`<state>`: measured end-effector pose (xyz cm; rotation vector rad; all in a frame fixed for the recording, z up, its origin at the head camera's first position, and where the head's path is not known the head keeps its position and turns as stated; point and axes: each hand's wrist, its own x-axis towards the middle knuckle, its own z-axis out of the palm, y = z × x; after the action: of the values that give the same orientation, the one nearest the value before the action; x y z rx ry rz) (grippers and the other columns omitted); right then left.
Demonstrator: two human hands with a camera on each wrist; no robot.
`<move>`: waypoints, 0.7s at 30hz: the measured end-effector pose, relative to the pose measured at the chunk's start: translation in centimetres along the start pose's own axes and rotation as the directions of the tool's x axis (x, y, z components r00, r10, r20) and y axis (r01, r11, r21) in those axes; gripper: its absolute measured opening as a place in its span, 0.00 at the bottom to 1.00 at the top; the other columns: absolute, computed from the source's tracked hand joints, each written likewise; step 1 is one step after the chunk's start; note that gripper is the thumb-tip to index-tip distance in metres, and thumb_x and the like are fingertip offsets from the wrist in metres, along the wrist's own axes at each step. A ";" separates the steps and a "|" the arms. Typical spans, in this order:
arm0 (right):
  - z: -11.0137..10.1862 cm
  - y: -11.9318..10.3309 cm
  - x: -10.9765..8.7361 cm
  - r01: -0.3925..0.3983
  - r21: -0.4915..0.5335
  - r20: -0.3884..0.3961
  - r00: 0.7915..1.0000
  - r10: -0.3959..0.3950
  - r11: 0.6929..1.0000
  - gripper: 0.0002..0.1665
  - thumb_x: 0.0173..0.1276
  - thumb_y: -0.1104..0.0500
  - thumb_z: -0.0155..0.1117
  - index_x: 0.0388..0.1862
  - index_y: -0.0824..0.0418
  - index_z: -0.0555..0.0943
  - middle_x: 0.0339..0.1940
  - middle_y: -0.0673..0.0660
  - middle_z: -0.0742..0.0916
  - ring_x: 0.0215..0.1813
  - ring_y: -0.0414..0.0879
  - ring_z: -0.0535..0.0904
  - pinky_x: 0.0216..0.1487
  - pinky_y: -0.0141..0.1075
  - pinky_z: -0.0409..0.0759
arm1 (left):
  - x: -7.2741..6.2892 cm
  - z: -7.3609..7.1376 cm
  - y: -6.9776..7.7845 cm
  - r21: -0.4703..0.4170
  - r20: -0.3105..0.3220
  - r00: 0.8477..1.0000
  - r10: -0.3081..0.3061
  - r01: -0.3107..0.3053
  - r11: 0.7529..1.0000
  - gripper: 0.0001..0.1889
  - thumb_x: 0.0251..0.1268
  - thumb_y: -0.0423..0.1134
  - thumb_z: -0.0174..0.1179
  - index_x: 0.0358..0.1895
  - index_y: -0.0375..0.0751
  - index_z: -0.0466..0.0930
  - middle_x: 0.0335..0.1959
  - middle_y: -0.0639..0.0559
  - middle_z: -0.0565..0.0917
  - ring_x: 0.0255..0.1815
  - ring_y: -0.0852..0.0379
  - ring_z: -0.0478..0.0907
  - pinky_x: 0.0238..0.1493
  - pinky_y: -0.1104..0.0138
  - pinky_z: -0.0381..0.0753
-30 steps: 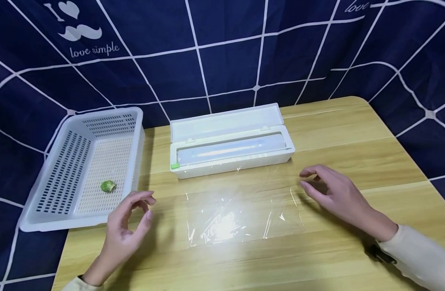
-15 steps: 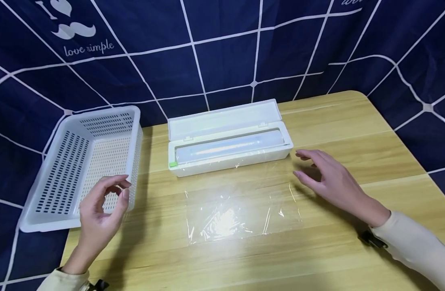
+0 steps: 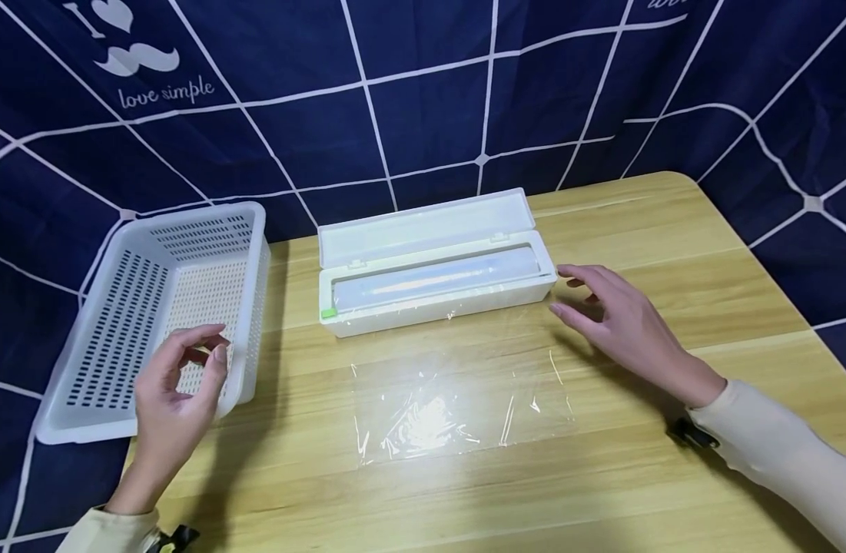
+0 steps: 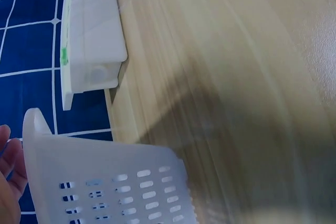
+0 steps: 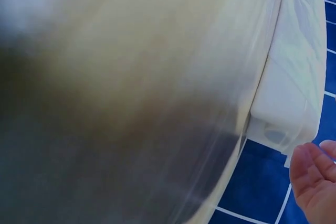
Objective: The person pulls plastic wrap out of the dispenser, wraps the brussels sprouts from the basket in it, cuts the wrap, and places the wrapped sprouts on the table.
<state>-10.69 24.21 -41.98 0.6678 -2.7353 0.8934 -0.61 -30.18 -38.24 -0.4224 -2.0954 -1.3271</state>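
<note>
While the left hand (image 3: pixel 165 407) hovers over the near corner of the basket (image 3: pixel 121 334), thumb and fingers curved to a narrow gap, the right hand (image 3: pixel 623 322), more widely parted, is just beside the right end of the box (image 3: pixel 443 311). Clear plastic wrap (image 3: pixel 464 411) lies on the surface (image 3: pixel 533 499) between them.

Left sleeve (image 3: pixel 111 531), right sleeve (image 3: pixel 775 453): both plain cream. Left wrist fitting (image 3: pixel 182 536) black with yellow patch, right wrist fitting (image 3: pixel 698 436) black; shapes hard to make out.
</note>
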 end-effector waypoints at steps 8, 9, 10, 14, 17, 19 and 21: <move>0.5 0.2 1.2 0.030 -0.011 -0.040 0.999 -0.031 0.999 0.35 0.71 0.59 0.81 0.74 0.57 0.80 0.63 0.55 0.87 0.45 0.50 0.86 0.47 0.39 0.80 | 0.5 -1.1 -0.7 0.033 -0.013 0.997 -0.082 0.082 0.996 0.13 0.67 0.14 0.57 0.52 0.13 0.82 0.41 0.47 0.87 0.40 0.59 0.82 0.45 0.74 0.78; 0.6 0.2 1.3 0.034 -0.015 -0.042 0.999 -0.034 0.999 0.35 0.70 0.59 0.81 0.74 0.57 0.81 0.63 0.55 0.87 0.45 0.49 0.86 0.46 0.39 0.80 | 0.6 -1.2 -0.8 0.034 -0.016 0.996 -0.088 0.088 0.996 0.13 0.67 0.14 0.57 0.52 0.12 0.82 0.41 0.49 0.87 0.40 0.59 0.82 0.45 0.74 0.78; 0.6 0.3 1.4 0.037 -0.017 -0.044 0.998 -0.038 0.999 0.35 0.70 0.59 0.82 0.74 0.57 0.81 0.63 0.55 0.87 0.45 0.49 0.85 0.46 0.40 0.80 | 0.7 -1.4 -0.9 0.032 -0.020 0.996 -0.091 0.091 0.995 0.12 0.67 0.14 0.57 0.52 0.12 0.81 0.41 0.49 0.87 0.39 0.59 0.82 0.45 0.74 0.78; 0.7 0.3 1.6 0.044 -0.020 -0.054 0.998 -0.045 0.999 0.35 0.69 0.60 0.82 0.74 0.56 0.82 0.63 0.55 0.88 0.47 0.50 0.85 0.47 0.42 0.80 | 0.9 -1.8 -1.2 0.038 -0.031 0.994 -0.104 0.105 0.994 0.12 0.68 0.14 0.57 0.52 0.12 0.81 0.41 0.51 0.87 0.40 0.59 0.82 0.45 0.74 0.79; 0.9 0.4 1.7 0.061 -0.024 -0.076 0.995 -0.062 0.998 0.37 0.68 0.62 0.83 0.75 0.57 0.82 0.64 0.57 0.88 0.50 0.52 0.86 0.48 0.40 0.80 | 1.1 -2.2 -1.3 0.057 -0.027 0.993 -0.116 0.118 0.991 0.12 0.68 0.14 0.57 0.53 0.13 0.81 0.42 0.50 0.87 0.41 0.59 0.82 0.45 0.75 0.79; 0.9 0.5 1.8 0.077 -0.027 -0.090 0.993 -0.079 0.997 0.37 0.66 0.62 0.84 0.74 0.58 0.82 0.64 0.58 0.88 0.52 0.53 0.86 0.49 0.38 0.79 | 1.1 -2.4 -1.4 0.076 -0.030 0.991 -0.127 0.129 0.989 0.13 0.69 0.15 0.57 0.53 0.13 0.82 0.42 0.51 0.87 0.41 0.59 0.82 0.45 0.75 0.78; 1.0 0.6 1.9 0.088 -0.023 -0.100 0.991 -0.090 0.996 0.38 0.65 0.63 0.85 0.74 0.59 0.83 0.63 0.58 0.89 0.52 0.53 0.86 0.49 0.35 0.79 | 1.1 -2.6 -1.6 0.102 -0.041 0.989 -0.144 0.147 0.984 0.13 0.68 0.15 0.58 0.54 0.14 0.82 0.42 0.52 0.87 0.40 0.61 0.81 0.45 0.76 0.78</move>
<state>-12.72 23.39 -42.52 0.7148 -2.5996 0.8565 -1.52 -33.27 -37.81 -0.2049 -2.1913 -1.2891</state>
